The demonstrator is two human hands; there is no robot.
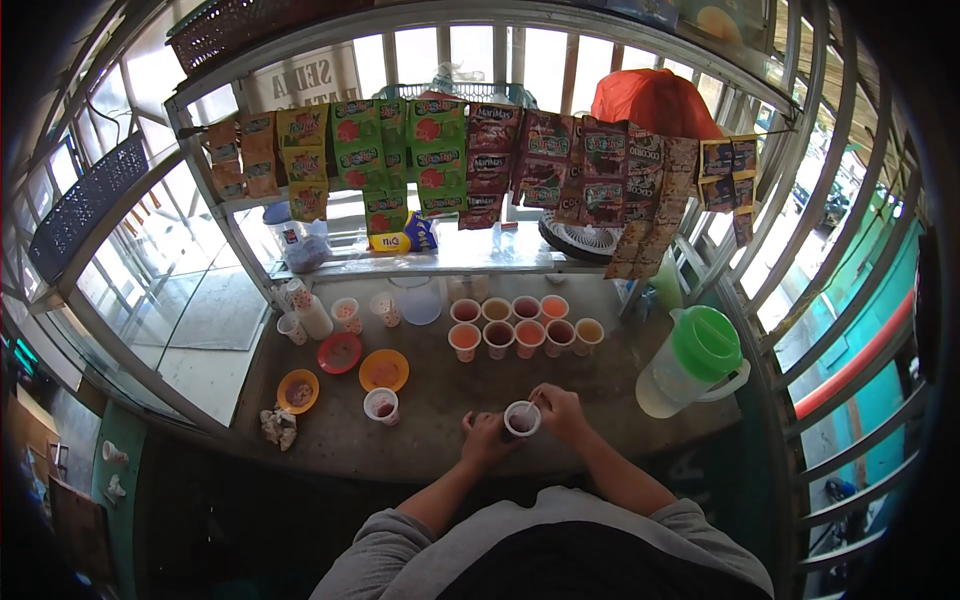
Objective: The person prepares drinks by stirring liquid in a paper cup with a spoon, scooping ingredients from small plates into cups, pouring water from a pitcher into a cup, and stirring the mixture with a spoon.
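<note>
A white plastic cup (521, 419) with a dark drink stands at the counter's front edge, between my hands. My left hand (486, 438) is at the cup's left side, its fingers curled near the wall; whether it grips the cup is unclear. Over the cup's right rim, my right hand (560, 410) is closed on a light-coloured spoon (530, 407) that dips into the drink. To the left stands another cup (381, 405) with some dark red content. Behind my hands, several filled cups (529, 338) in red, brown and orange stand in two rows.
A pitcher with a green lid (703, 343) stands at the right. Orange bowls (383, 371), a red bowl (339, 353) and stacked cups (311, 312) are at the left. Drink sachets (437, 150) hang across the back. A crumpled bag (278, 427) lies at the left front.
</note>
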